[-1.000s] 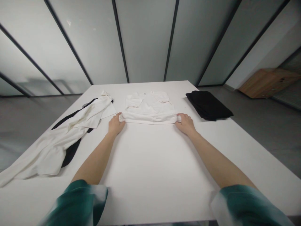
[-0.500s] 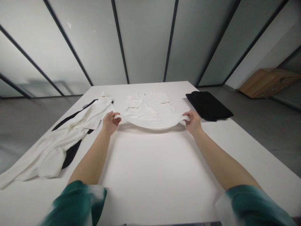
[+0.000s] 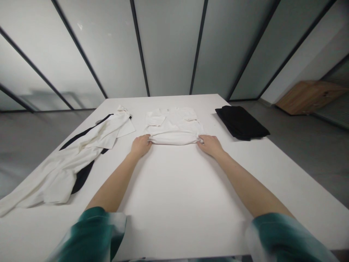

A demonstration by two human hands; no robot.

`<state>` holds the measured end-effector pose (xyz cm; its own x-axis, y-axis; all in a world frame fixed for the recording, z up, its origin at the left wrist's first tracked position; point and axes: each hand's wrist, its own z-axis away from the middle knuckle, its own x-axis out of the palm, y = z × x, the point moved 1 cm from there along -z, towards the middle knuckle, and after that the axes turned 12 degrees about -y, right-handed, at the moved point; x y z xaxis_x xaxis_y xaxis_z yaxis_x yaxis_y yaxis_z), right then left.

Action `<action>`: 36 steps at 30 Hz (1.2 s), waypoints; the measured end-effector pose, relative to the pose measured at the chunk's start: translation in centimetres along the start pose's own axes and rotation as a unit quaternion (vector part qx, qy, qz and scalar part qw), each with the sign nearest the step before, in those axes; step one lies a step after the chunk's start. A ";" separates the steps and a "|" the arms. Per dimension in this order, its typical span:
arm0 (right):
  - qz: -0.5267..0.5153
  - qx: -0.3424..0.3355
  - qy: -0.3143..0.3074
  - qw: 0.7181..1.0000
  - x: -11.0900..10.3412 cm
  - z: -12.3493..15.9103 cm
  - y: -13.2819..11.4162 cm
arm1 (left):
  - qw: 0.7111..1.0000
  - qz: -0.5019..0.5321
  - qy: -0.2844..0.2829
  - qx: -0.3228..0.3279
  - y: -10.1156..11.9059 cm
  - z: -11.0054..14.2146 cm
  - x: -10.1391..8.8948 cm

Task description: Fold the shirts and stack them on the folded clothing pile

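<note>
A white shirt lies in the middle of the table, its sleeves turned in over the body and its near edge rolled or folded back. My left hand is closed on the near left corner of this shirt. Opposite it, my right hand pinches the near right corner. The fabric between both hands rests low, on or just above the table top, and some fingertips are hidden in the cloth.
On the left of the white table, white garments lie loosely over a black one. A folded black garment sits at the right edge. Frosted glass panels stand behind the table.
Both hands have come inward, closer together. The near edge of the shirt, held up and sagging between them before, is now folded over and lowered against the table.
</note>
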<state>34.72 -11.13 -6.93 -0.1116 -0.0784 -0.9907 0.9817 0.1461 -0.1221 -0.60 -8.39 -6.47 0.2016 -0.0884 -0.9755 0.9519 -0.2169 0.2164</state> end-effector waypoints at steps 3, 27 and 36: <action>0.021 0.026 -0.042 0.999 -1.7 0.8 -0.5 | 0.999 -0.009 -0.030 -0.023 0.6 0.7 -1.7; -0.569 0.044 0.165 0.804 -8.0 -11.4 3.2 | 0.888 0.455 0.047 0.039 -2.2 -9.7 -9.3; -0.288 0.075 0.077 0.952 -1.7 -7.4 4.5 | 0.992 0.044 -0.013 -0.114 -3.5 -3.8 -2.5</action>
<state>38.20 -3.09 -6.26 -0.6476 0.0448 -0.7607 0.7607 -0.0203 -0.6488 -3.61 -3.75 -4.94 0.2837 -0.1240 -0.9509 0.9588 0.0191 0.2836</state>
